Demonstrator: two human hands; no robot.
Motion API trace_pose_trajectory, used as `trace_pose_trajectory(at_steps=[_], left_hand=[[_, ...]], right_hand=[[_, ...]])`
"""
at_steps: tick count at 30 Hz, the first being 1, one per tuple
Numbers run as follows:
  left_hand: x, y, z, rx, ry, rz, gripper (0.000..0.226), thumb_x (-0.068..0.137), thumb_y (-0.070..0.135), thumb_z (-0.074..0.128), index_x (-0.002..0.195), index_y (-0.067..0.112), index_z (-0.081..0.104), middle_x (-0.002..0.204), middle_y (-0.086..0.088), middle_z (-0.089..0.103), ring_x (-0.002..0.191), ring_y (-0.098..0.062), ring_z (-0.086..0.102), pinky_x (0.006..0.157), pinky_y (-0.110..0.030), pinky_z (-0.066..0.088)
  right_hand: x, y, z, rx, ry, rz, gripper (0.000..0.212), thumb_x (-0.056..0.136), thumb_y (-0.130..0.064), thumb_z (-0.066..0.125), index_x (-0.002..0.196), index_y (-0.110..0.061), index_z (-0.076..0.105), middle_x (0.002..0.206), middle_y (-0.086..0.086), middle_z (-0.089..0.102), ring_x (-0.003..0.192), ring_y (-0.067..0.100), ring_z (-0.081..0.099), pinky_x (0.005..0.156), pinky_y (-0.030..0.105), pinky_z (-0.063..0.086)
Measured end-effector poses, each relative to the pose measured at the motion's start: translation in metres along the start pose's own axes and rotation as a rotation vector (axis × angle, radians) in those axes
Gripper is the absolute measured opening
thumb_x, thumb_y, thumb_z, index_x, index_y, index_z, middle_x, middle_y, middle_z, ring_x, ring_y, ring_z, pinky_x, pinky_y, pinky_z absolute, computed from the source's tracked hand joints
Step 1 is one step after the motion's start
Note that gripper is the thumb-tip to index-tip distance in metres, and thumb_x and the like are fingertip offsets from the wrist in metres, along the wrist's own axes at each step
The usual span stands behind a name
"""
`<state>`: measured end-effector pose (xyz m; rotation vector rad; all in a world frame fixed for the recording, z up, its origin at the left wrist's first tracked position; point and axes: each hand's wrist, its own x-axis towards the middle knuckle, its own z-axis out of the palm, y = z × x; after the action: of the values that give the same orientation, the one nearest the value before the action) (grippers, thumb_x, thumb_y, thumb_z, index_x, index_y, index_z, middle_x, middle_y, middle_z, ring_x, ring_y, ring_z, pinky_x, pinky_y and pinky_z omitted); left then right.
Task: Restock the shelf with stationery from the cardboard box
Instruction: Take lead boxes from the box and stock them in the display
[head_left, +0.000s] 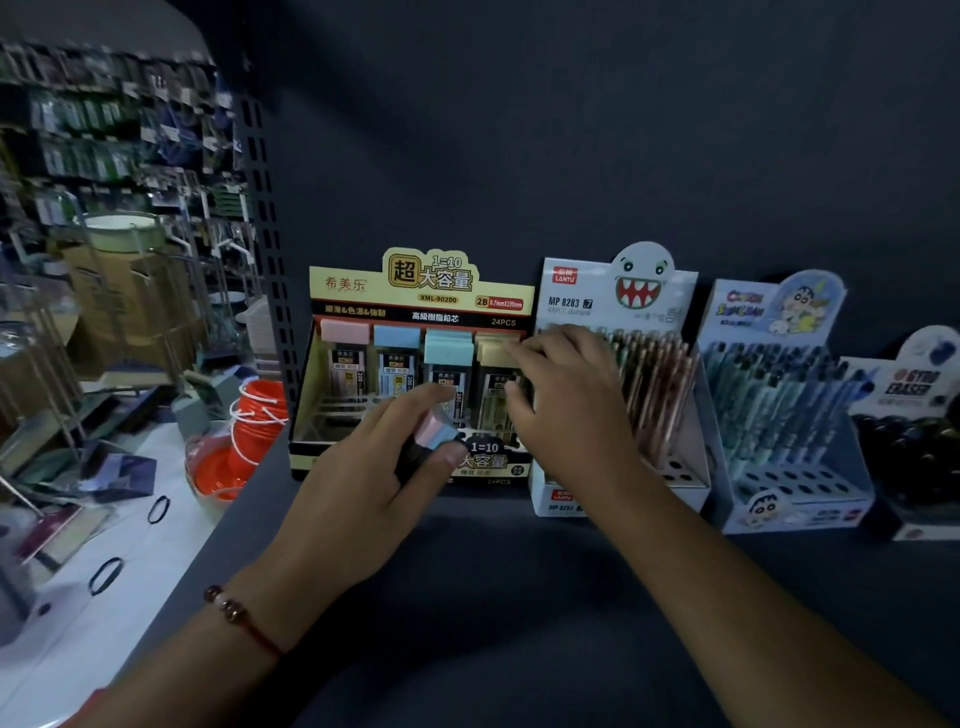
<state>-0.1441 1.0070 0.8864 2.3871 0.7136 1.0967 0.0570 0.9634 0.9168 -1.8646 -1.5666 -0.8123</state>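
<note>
Left hand (363, 483) gripping a small pink-topped lead case (434, 434) between thumb and fingers, just in front of the yellow lead display box (421, 291) on the dark shelf (493, 597). Right hand (566, 405) reaching into the right side of that box, fingers bent onto the yellow-topped case (493, 353) at the back row; cannot tell if pinching it or only touching. Pink, blue and teal cases standing in the back row too. Right next to it, a white pen box with a toothy ghost face (641, 280), then a blue cartoon pen box (779, 364), then an eraser box (909, 415). Red beaded bracelet (239, 616) on the left wrist. Orange tub (260, 410) on the white table to the left
</note>
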Motion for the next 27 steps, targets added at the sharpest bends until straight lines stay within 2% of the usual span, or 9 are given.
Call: trace_pose_trajectory(at_steps=[3,5,8,12,15,17,20,22,27], left_hand=[[0.000,0.000,0.001,-0.083,0.032,-0.038,0.046,0.089,0.059,0.045,0.134,0.050,0.039,0.090,0.026,0.056,0.074,0.003,0.054,0.066,-0.017,0.039],[0.000,0.002,0.001,-0.215,0.070,-0.083,0.040,0.089,0.055,0.048,0.129,0.051,0.043,0.075,0.017,0.055,0.062,-0.007,0.055,0.058,-0.025,0.046],[0.001,0.005,-0.003,-0.399,0.140,-0.144,0.035,0.091,0.050,0.050,0.126,0.050,0.047,0.096,0.015,0.061,0.077,-0.018,0.066,0.069,-0.039,0.058],[0.002,0.013,-0.004,-0.523,0.174,-0.111,0.035,0.094,0.036,0.049,0.129,0.031,0.050,0.100,0.014,0.061,0.086,-0.002,0.063,0.071,-0.016,0.051],[0.003,0.016,-0.005,-0.567,0.210,-0.089,0.030,0.095,0.029,0.048,0.124,0.025,0.052,0.103,0.016,0.062,0.095,0.002,0.062,0.076,-0.012,0.048],[0.004,0.014,-0.005,-0.593,0.227,-0.101,0.027,0.096,0.028,0.049,0.122,0.024,0.055,0.103,0.010,0.065,0.097,-0.006,0.064,0.078,-0.017,0.050],[0.005,0.013,-0.004,-0.606,0.230,-0.134,0.028,0.095,0.033,0.048,0.121,0.027,0.058,0.102,0.008,0.068,0.097,-0.008,0.066,0.077,-0.018,0.051],[0.007,0.013,-0.003,-0.561,0.232,-0.130,0.028,0.094,0.036,0.047,0.118,0.028,0.059,0.106,0.011,0.069,0.101,-0.006,0.066,0.079,-0.017,0.051],[0.006,0.007,-0.009,-0.360,0.297,-0.101,0.027,0.098,0.043,0.038,0.113,0.031,0.057,0.090,0.017,0.065,0.079,0.005,0.062,0.063,-0.009,0.045]], right_hand=[[-0.002,0.000,0.000,0.034,0.005,0.002,0.042,0.084,-0.024,0.068,0.125,-0.017,0.064,0.119,-0.001,0.063,0.123,0.025,0.043,0.109,0.045,0.031],[-0.004,-0.001,-0.003,0.064,0.031,-0.013,0.045,0.085,-0.025,0.067,0.129,-0.019,0.060,0.127,0.000,0.058,0.133,0.026,0.035,0.116,0.049,0.024],[-0.006,-0.011,-0.012,0.179,0.080,-0.103,0.046,0.089,-0.031,0.060,0.134,-0.020,0.058,0.132,-0.001,0.057,0.136,0.023,0.034,0.120,0.044,0.016],[-0.014,-0.037,-0.023,0.404,-0.154,-0.182,0.061,0.095,-0.041,0.055,0.151,-0.031,0.033,0.150,-0.010,0.039,0.142,0.008,0.027,0.115,0.023,0.021],[-0.020,-0.049,-0.023,0.600,-0.354,-0.169,0.071,0.097,-0.043,0.054,0.153,-0.045,0.012,0.155,-0.026,0.023,0.136,-0.007,0.028,0.102,0.015,0.032],[-0.021,-0.050,-0.019,0.729,-0.375,-0.126,0.070,0.096,-0.039,0.059,0.152,-0.048,0.017,0.147,-0.032,0.031,0.128,-0.013,0.034,0.100,0.015,0.037],[-0.021,-0.045,-0.014,0.889,-0.361,-0.021,0.065,0.089,-0.033,0.071,0.146,-0.041,0.039,0.131,-0.021,0.050,0.117,-0.001,0.052,0.097,0.030,0.049],[-0.020,-0.041,-0.014,0.946,-0.361,0.049,0.062,0.085,-0.031,0.075,0.140,-0.040,0.049,0.119,-0.017,0.055,0.110,0.002,0.057,0.095,0.032,0.050],[-0.014,-0.030,-0.021,0.964,-0.222,0.146,0.040,0.089,-0.025,0.070,0.126,-0.039,0.062,0.118,-0.017,0.061,0.109,0.002,0.060,0.095,0.032,0.053]])
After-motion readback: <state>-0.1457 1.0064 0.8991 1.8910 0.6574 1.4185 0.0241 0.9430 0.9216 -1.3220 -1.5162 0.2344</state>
